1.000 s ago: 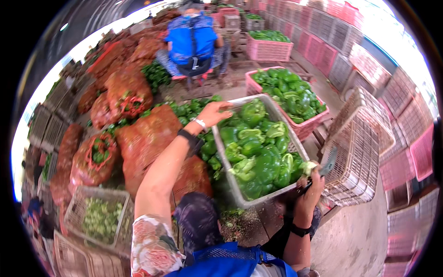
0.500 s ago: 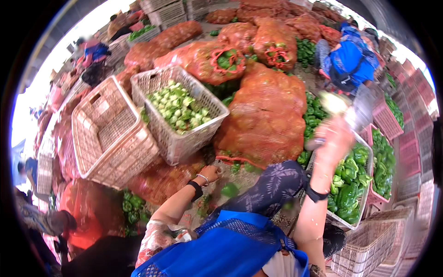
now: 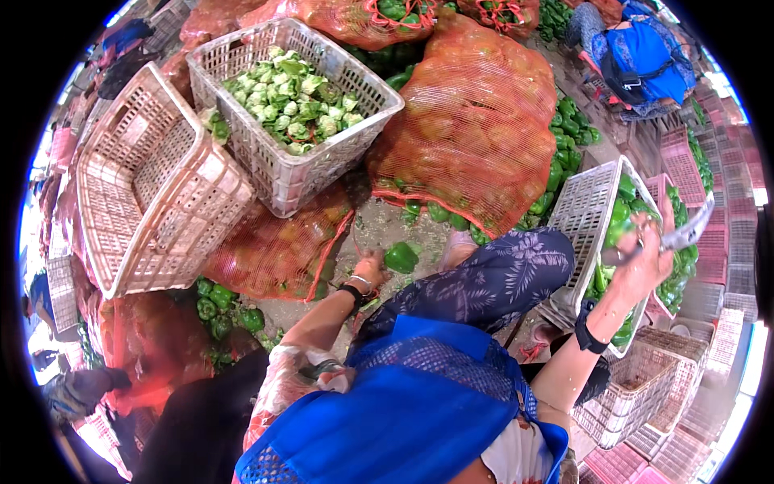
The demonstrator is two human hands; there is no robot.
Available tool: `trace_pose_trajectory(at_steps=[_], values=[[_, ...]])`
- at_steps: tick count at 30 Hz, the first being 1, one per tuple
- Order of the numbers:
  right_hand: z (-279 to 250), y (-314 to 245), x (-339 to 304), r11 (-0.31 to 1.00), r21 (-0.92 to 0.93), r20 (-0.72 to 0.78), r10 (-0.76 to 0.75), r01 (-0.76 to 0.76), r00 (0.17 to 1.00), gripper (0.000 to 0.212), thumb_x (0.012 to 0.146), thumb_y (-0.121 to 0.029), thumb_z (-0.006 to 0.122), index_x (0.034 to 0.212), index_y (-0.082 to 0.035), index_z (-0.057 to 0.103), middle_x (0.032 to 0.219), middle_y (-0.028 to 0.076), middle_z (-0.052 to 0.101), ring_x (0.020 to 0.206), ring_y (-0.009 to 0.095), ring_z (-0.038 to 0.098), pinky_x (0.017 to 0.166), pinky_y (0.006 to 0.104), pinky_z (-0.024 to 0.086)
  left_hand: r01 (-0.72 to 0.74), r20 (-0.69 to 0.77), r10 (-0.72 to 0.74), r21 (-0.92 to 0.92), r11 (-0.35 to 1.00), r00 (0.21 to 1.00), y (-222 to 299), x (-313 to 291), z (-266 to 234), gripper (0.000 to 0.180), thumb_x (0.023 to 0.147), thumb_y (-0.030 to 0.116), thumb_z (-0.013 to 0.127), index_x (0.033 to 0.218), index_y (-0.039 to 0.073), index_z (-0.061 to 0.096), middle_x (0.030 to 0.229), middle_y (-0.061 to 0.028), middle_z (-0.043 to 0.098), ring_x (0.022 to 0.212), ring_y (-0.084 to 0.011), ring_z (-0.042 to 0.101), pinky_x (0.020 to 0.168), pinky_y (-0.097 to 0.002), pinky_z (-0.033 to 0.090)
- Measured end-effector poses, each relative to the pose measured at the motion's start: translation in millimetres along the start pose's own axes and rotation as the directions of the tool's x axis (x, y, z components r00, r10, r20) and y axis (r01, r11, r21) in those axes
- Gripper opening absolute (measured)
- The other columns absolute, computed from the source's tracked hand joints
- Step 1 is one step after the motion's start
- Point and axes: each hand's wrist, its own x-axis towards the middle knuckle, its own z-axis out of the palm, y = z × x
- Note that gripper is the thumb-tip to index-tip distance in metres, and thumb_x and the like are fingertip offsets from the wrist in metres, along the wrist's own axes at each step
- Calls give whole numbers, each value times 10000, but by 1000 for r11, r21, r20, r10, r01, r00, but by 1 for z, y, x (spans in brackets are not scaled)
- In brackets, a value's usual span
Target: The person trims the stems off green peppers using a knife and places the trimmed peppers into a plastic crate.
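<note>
Low over the floor, my left hand is open, beside a whole green pepper and a little apart from it. Grit and green scraps surround it. My right hand is closed on a knife, whose broad silver blade points to the upper right, blurred by motion. This hand is above a pale crate of green peppers. Something green shows at its fingertips; I cannot tell whether it is held or lies in the crate.
A grey crate of pale green pepper cores stands ahead, beside a tilted pinkish crate. Orange mesh sacks lie around my knees. Crates stand at right. Another person in blue is at the far right.
My view has tipped downward. My right hand has come down to the pepper crate with the knife; the pale piece seen by it earlier no longer shows. My left hand is now nearer the loose pepper.
</note>
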Motion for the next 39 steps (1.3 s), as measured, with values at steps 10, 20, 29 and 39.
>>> trace_pose_trajectory(at_steps=[10,20,29,39], values=[[-49,4,-18,997,-53,-162,45,-55,986,363,872,9,507,1231,26,555,775,100,585,448,70,404,428,213,369,-606,369,494,610,510,787,24,63,27,524,788,175,616,1299,145,501,1318,-113,479,1240,-308,441,980,-484,400],[-66,0,-29,999,-28,-116,17,-20,993,306,903,-8,516,1200,45,565,776,102,608,452,67,455,416,209,402,134,235,-162,132,982,958,-29,97,47,814,453,405,842,1113,-29,645,1144,-246,608,1155,-371,542,960,-379,474],[-50,-8,-54,964,-258,47,80,-65,996,261,907,-13,460,1123,26,600,790,40,626,504,47,484,449,196,402,226,230,282,-973,45,932,147,88,-95,392,865,371,631,1153,113,569,985,-58,642,812,-216,619,626,-368,505],[-35,11,-55,497,-681,446,-300,538,843,263,791,-38,523,1050,-27,564,850,157,635,700,343,635,624,436,509,308,160,755,-949,-58,636,396,-11,-190,401,936,429,520,1168,103,547,1027,-69,632,829,-221,582,659,-340,455]])
